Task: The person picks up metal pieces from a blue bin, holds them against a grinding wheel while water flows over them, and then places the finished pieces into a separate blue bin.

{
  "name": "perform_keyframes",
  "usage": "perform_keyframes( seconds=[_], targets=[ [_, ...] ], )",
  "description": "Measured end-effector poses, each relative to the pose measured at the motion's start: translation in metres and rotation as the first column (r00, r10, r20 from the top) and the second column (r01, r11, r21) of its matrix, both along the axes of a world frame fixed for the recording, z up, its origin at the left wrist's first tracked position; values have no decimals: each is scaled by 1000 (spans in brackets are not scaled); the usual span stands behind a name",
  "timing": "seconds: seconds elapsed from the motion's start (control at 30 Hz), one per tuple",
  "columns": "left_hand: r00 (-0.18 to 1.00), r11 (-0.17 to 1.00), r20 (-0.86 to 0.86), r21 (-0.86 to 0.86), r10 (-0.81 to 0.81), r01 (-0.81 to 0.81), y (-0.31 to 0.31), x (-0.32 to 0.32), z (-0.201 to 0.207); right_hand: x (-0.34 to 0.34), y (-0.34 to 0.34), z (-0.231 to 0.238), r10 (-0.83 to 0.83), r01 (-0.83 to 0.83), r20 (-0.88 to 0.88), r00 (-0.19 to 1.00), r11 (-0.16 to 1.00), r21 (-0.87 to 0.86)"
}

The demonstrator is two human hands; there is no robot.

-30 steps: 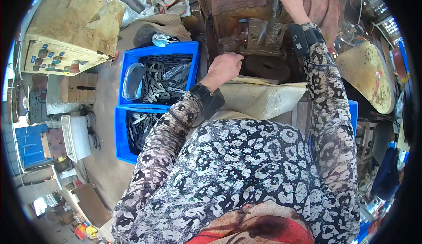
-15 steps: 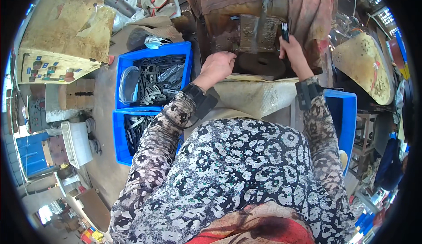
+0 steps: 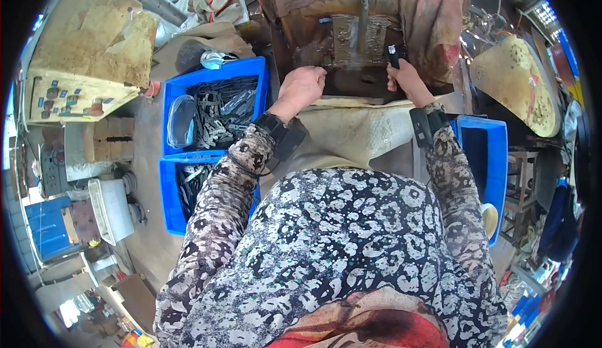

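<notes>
My right hand (image 3: 409, 79) grips a small stack of narrow dark metal pieces (image 3: 394, 58), held upright with a bright top end. It is over the right side of a round dark disc (image 3: 360, 84) with a hole in its middle. On the disc's left, my left hand (image 3: 302, 87) has its fingers curled together at the edge of the wet work bay. Whatever those fingers hold, if anything, is hidden. Behind the disc stands a wet, rusty block (image 3: 354, 37), with an upright pipe (image 3: 364, 9) in front of it.
Two blue bins stand at my left; the far bin (image 3: 263, 91) and near bin (image 3: 169, 191) contain dark metal parts. Another blue bin (image 3: 497, 160) is at my right. Stained cloth (image 3: 433, 28) drapes around the bay. A control box (image 3: 81, 94) with knobs stands far left.
My view has shifted slightly. The right hand has moved a little left and tilted the metal pieces. My left hand keeps its closed shape near the disc's left side.
</notes>
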State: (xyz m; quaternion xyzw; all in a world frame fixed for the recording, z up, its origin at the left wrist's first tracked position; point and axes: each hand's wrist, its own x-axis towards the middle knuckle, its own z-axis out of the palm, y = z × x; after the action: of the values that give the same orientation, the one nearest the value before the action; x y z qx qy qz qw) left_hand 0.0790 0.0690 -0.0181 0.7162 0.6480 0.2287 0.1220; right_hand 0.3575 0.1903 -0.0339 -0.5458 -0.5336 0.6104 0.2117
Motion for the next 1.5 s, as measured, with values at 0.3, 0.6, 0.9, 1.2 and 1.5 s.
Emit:
perform_keyframes(
  seconds=[0.3,0.6,0.9,1.2,1.5],
  targets=[
    [1000,1000,3,0,11,-11,0,-1,1,15,-8,11,55,-73,179,982,993,97],
    [999,999,-18,19,33,-33,-1,-3,-2,5,-6,2,51,-80,252,966,991,106],
    [1000,1000,-11,-3,22,-22,-1,-2,2,-1,-7,-7,-135,50,281,950,955,292],
    [999,999,-28,-7,33,-33,-2,-2,2,-8,-24,-9,-283,-181,512,811,711,679],
    [998,999,-49,5,32,-31,-1,-2,1,-12,-29,-1,-296,-251,599,744,707,662]
  ],
)
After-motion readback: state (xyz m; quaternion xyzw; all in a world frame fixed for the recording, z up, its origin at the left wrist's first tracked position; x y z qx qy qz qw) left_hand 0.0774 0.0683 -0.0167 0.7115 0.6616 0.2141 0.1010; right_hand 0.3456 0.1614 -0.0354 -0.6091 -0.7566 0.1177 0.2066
